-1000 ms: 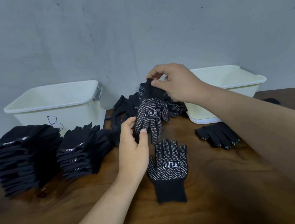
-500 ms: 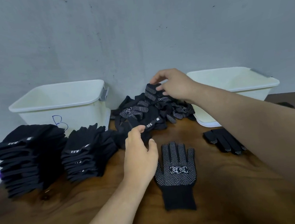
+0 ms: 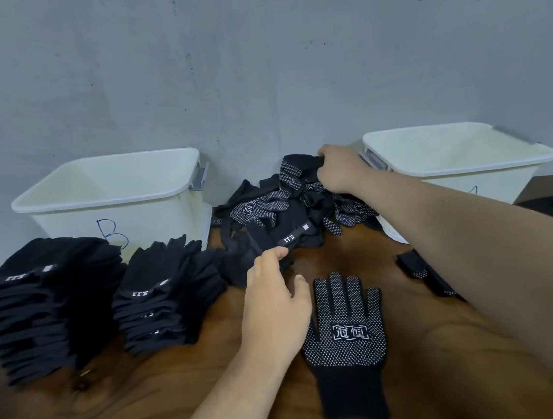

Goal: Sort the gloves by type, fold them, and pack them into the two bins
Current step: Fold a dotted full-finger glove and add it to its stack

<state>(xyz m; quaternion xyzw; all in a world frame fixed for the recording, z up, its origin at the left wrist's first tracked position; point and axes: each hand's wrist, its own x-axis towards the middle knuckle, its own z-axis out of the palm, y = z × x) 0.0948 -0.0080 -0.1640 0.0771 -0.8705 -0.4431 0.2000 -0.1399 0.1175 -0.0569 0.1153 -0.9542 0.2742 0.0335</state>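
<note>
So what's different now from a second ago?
The black dotted glove that both hands held up has come down onto the loose heap of black gloves. The right hand moved to the heap's back, where its fingers grip a dotted glove. The left hand dropped to the heap's near edge. The flat dotted glove, folded glove stacks and white plastic bins stayed put.

Dotted glove point(image 3: 346, 339) lies flat, near the glove heap point(image 3: 288, 208)

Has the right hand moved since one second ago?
Yes. The right hand has come down, from above the right bin's rim to the glove pile left of that bin.
</note>
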